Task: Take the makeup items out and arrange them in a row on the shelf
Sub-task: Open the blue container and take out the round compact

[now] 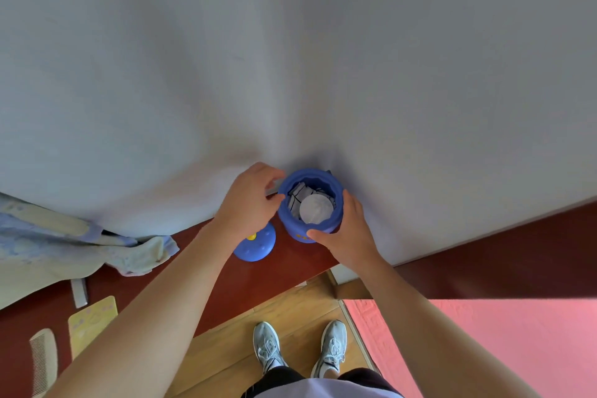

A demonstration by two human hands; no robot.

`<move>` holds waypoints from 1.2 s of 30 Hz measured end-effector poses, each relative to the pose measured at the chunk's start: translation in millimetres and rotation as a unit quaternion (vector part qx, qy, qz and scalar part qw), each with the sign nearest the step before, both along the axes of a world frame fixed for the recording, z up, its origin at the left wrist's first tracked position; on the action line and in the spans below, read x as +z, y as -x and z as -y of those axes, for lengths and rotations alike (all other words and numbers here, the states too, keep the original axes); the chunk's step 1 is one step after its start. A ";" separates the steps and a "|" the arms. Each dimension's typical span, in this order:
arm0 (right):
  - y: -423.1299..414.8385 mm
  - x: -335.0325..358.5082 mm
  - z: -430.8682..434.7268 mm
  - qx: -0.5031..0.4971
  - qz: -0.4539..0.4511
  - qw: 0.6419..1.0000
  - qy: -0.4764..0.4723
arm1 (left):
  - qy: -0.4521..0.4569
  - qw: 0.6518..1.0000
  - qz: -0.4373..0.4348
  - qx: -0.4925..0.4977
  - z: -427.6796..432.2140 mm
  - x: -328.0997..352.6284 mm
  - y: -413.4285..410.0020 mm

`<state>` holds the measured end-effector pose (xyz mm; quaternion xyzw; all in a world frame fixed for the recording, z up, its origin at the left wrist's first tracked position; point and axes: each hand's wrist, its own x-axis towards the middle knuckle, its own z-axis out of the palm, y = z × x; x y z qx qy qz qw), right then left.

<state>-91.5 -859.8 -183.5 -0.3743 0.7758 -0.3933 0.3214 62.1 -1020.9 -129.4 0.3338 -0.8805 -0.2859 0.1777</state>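
A blue round jar (290,223) stands open on the dark red shelf (290,265) against the white wall. Inside it lie a white round compact (316,208) and several dark makeup items (298,191). My right hand (345,229) grips the jar's right side, thumb across its front. My left hand (252,200) is at the jar's left rim, thumb and fingers curled around something dark at the rim that I cannot make out. The jar's blue lid (258,244) lies on the shelf under my left wrist.
At the left of the shelf lie a crumpled blue-and-cream cloth (64,245), a yellow card (92,323), a comb (43,359) and a small white item (79,292). Below are a wooden floor (290,310), my shoes and a pink mat (500,342).
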 end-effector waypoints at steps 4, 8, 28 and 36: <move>0.0 6.3 0.4 0.012 0.002 1.000 0.017 | -0.023 0.982 0.115 -0.150 4.5 11.1 39.8; 1.3 7.1 1.0 0.013 0.015 1.000 0.017 | -0.008 0.947 0.222 -0.232 4.7 0.7 65.8; -0.1 1.5 -1.5 -0.034 0.039 0.999 0.013 | -0.091 0.918 0.343 -0.178 4.3 -50.6 99.0; -0.7 -1.4 -0.4 -0.032 0.039 0.999 0.009 | -0.091 0.939 0.284 -0.173 2.0 -46.5 94.4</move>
